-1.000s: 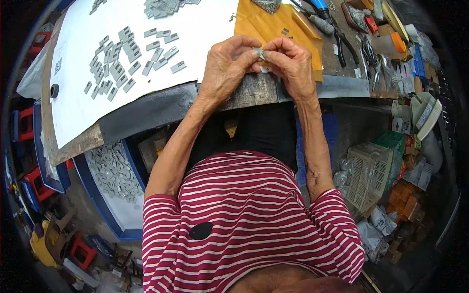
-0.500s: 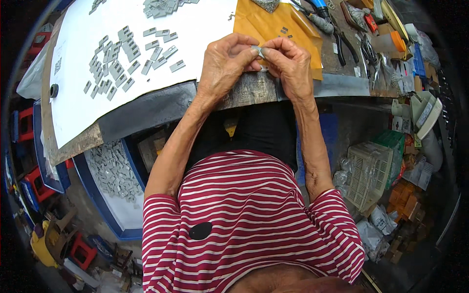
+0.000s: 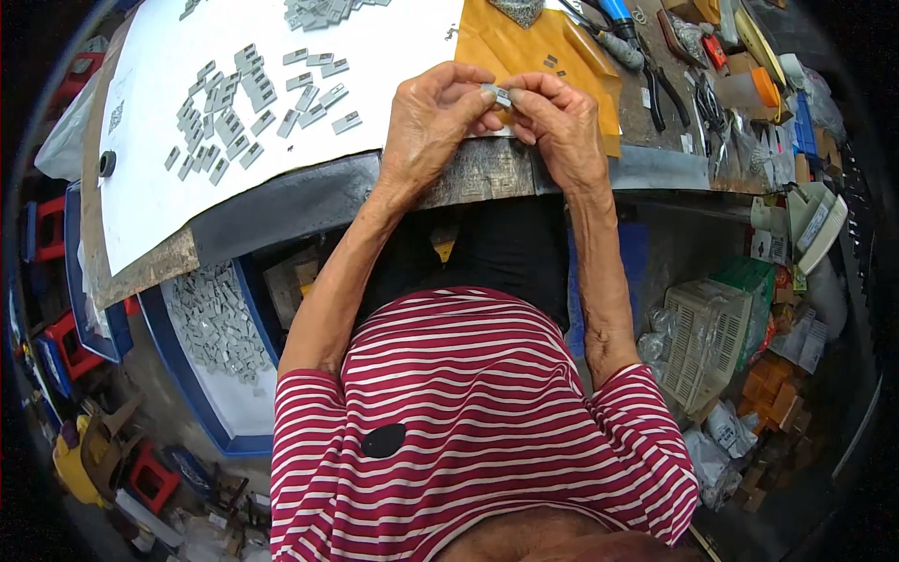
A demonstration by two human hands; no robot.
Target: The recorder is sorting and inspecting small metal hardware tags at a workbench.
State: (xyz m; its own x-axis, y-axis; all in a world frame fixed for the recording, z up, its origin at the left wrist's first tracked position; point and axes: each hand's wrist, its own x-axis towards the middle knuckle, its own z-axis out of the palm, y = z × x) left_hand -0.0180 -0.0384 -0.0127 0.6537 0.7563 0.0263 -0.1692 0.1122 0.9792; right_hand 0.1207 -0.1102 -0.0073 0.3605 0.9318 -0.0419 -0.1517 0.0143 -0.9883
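Between my two hands, over the front edge of the workbench, is a small grey rectangular block (image 3: 503, 96). My left hand (image 3: 438, 108) pinches its left end with thumb and fingertips. From the other side, my right hand (image 3: 560, 117) pinches it too, the thumb close to the left one. Fingers cover much of the block. Similar grey blocks with a dark slot (image 3: 225, 108) lie scattered on white paper (image 3: 150, 206) left of my hands. Under and behind my right hand is a yellow-brown envelope (image 3: 590, 103) with a few tiny dark pieces (image 3: 552, 64) on it.
Pliers (image 3: 660, 94), a blue-handled tool (image 3: 615, 14) and an orange-lidded container (image 3: 749, 86) crowd the bench's right side. A blue tray (image 3: 201, 412) full of grey blocks sits below the bench at left. A pale plastic crate (image 3: 698, 337) stands low at right.
The grey block shows more between my fingertips than before, its dark slot now visible. Both hands stay in nearly the same place. The bench view has shifted slightly.
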